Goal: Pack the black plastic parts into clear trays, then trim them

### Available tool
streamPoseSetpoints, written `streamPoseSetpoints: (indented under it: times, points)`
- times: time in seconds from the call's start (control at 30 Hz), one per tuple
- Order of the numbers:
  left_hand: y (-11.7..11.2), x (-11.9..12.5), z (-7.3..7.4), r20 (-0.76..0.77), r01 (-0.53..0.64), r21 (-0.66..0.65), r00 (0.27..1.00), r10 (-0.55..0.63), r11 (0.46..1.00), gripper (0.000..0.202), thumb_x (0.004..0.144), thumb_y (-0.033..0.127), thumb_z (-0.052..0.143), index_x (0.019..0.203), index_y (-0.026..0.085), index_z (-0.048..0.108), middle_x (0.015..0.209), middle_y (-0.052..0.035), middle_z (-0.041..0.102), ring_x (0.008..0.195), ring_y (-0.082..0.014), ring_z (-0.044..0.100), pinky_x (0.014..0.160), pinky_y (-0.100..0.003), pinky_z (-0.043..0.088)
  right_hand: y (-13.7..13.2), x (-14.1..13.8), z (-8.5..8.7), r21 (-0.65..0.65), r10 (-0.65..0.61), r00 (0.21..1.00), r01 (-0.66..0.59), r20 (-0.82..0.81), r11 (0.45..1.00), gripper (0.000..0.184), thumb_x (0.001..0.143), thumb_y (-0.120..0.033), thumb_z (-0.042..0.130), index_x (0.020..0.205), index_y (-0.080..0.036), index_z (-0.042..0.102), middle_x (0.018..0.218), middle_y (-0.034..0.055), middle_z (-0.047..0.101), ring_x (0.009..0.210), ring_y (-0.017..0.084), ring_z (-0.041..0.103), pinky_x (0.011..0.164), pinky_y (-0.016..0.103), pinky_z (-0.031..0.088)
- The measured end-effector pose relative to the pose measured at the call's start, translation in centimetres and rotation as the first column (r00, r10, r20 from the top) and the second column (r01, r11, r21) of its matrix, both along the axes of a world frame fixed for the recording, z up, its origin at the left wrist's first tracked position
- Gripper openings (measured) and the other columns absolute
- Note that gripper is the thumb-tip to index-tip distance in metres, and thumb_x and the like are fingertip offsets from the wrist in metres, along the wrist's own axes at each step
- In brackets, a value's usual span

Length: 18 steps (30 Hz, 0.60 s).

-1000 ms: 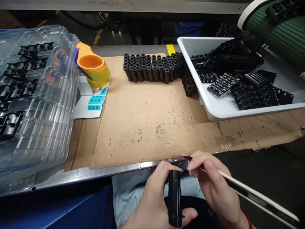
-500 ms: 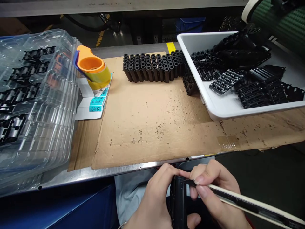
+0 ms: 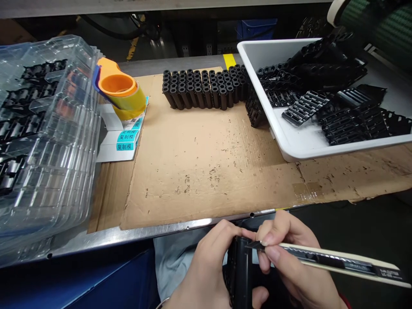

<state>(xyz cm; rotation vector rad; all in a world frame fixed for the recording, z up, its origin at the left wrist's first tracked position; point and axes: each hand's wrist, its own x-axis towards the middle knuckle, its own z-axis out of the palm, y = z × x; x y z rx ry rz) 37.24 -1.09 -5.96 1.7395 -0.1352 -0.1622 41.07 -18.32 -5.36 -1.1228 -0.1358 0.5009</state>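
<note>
Below the table's front edge, my left hand (image 3: 209, 270) is closed around a black plastic part (image 3: 240, 274) held upright. My right hand (image 3: 289, 262) grips a cream utility knife (image 3: 337, 262), fingers pinched near the blade. The blade tip touches the upper edge of the black part. Both hands are over my lap, just in front of the metal table edge (image 3: 144, 231).
A brown cardboard sheet (image 3: 206, 159) covers the table. Rows of black tubes (image 3: 202, 88) stand at its far side. A white bin (image 3: 289, 141) with black parts sits right. Clear blister trays (image 3: 45, 137) are stacked left, beside an orange tape dispenser (image 3: 120, 92) and labels (image 3: 127, 137).
My hands sank lower and the black part turned in my left hand. The knife blade came against the part's top edge, and the knife handle now lies flatter.
</note>
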Motion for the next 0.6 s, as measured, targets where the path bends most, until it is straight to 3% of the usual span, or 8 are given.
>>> streamPoseSetpoints:
  times: [0.27,0.37,0.5,0.6]
  points:
    - [0.2,0.0,-0.1,-0.05,0.039,-0.035,0.998,-0.041,0.999,0.054,0.061,0.018,0.088,0.107,0.028,0.061,0.098,0.0053,0.07,0.092,-0.0157,0.067,0.083,-0.026,0.051,0.9,-1.4,0.4,-0.018,-0.155,0.987,0.154,-0.037,0.988,0.013,0.091,-0.029,0.075,0.083,-0.028,0.065,0.068,-0.0061,0.066,0.062,0.009,0.062,0.069,0.026,0.055]
    - [0.2,0.0,-0.1,-0.054,0.026,-0.024,0.998,-0.028,0.999,0.054,0.06,0.019,0.089,0.106,0.027,0.062,0.096,0.0039,0.067,0.089,-0.016,0.066,0.08,-0.026,0.051,0.7,-1.2,0.3,-0.036,-0.126,0.992,0.126,0.002,0.991,0.013,0.093,-0.028,0.073,0.084,-0.028,0.064,0.068,-0.0063,0.068,0.062,0.009,0.061,0.072,0.027,0.056]
    - [0.3,0.3,0.0,-0.062,0.021,-0.087,0.998,-0.026,0.996,0.05,0.065,0.025,0.089,0.109,0.026,0.065,0.099,0.0007,0.068,0.089,-0.0182,0.067,0.08,-0.028,0.051,0.0,-0.5,-0.1,-0.029,0.003,0.996,-0.001,0.085,1.0,0.008,0.097,-0.024,0.067,0.092,-0.029,0.064,0.075,-0.0065,0.07,0.067,0.009,0.064,0.089,0.033,0.06]
    - [0.4,0.2,-0.6,-0.086,-0.054,-0.205,0.996,0.037,0.977,0.039,0.078,0.035,0.084,0.114,0.028,0.071,0.105,-0.0023,0.071,0.099,-0.0216,0.068,0.091,-0.031,0.05,-0.1,0.1,0.0,0.019,-0.038,0.996,0.036,0.083,0.999,0.006,0.098,-0.025,0.066,0.095,-0.029,0.064,0.076,-0.0069,0.07,0.069,0.008,0.065,0.105,0.038,0.056]
